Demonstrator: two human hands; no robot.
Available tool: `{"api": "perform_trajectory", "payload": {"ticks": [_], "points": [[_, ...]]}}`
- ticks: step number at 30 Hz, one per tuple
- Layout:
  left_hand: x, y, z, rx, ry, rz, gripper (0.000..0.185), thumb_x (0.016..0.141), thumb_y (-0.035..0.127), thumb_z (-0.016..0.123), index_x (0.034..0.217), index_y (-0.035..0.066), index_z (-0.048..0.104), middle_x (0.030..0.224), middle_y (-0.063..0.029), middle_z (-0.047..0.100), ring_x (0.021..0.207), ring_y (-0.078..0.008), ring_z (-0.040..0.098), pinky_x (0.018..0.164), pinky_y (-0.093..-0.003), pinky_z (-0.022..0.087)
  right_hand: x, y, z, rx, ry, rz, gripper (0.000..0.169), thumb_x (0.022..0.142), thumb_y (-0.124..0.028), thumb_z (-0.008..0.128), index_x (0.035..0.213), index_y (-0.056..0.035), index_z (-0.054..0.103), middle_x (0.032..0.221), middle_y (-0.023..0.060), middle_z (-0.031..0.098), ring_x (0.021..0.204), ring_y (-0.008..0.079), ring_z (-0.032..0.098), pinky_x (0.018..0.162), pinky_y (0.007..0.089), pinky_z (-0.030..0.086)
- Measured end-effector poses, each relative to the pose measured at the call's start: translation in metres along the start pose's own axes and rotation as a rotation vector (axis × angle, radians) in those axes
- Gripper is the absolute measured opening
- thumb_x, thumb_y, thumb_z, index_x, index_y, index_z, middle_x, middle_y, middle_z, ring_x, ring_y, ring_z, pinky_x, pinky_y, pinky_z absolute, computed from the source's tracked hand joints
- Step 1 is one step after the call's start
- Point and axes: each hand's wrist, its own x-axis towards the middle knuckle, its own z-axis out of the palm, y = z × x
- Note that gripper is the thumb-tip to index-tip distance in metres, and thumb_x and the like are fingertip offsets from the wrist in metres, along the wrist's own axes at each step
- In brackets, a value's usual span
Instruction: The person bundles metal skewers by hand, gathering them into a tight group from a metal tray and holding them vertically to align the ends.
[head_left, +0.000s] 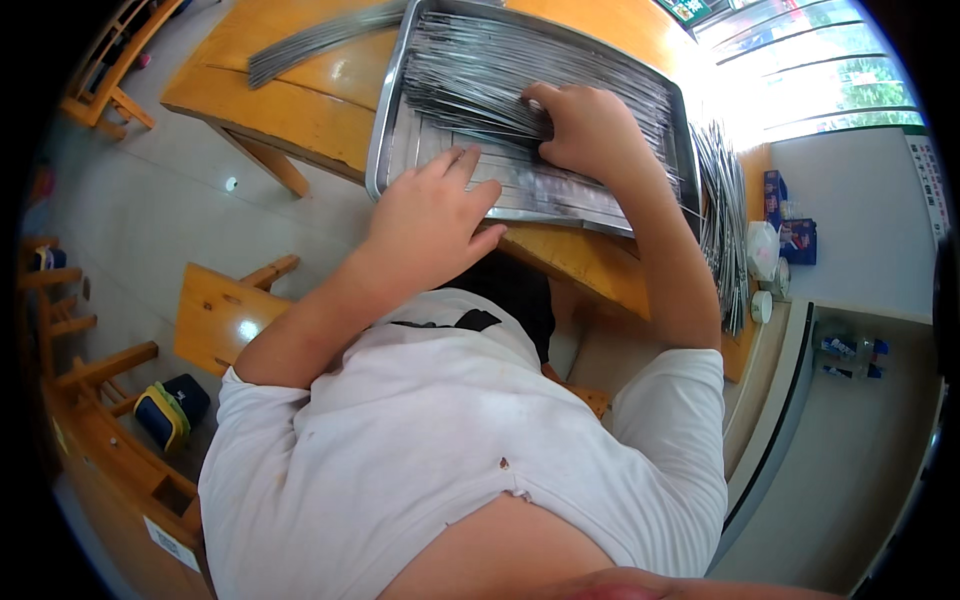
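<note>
A shallow metal tray (382, 127) lies on the wooden table (322, 127), its upper part heaped with long thin metal skewers (487, 67). My right hand (592, 131) is on the lower edge of the heap, fingers curled down among the skewers; whether it grips any is hidden. Over the tray's lower left rim is my left hand (439, 206), its fingers spread and nothing held. A few single skewers lie on the tray floor between the hands. Another bundle of skewers (322, 45) rests on the table left of the tray, and more skewers (724, 232) lie to its right.
Blue boxes (797, 241), a white plastic-wrapped item (763, 244) and a roll of tape (761, 307) stand at the right beyond the skewers. A wooden stool (225, 311) is at the lower left of the table. A window (810, 67) is at the upper right.
</note>
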Motion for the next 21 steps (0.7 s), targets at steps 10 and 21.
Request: {"api": "perform_trajectory", "payload": {"ticks": [10, 21], "points": [[0.005, 0.007, 0.005, 0.092, 0.054, -0.033, 0.04, 0.078, 0.034, 0.081, 0.107, 0.009, 0.071, 0.133, -0.0175, 0.067, 0.124, -0.0301, 0.063, 0.088, -0.0425, 0.058, 0.023, 0.029, -0.002, 0.201, -0.023, 0.225, 0.03, 0.075, -0.013, 0.062, 0.102, -0.0023, 0.07, 0.096, 0.0241, 0.072, 0.098, 0.0439, 0.067, 0.085, 0.05, 0.054], [0.018, 0.018, 0.001, 0.055, -0.011, -0.116, 0.045, 0.077, 0.029, 0.079, 0.114, 0.007, 0.071, 0.135, -0.017, 0.067, 0.128, -0.0325, 0.062, 0.102, -0.0436, 0.053, 0.016, 0.06, -0.02, 0.908, -0.196, 0.362, 0.025, 0.077, -0.013, 0.057, 0.096, 0.0005, 0.066, 0.071, 0.0056, 0.058, 0.062, 0.0174, 0.056, 0.058, 0.0332, 0.046]]}}
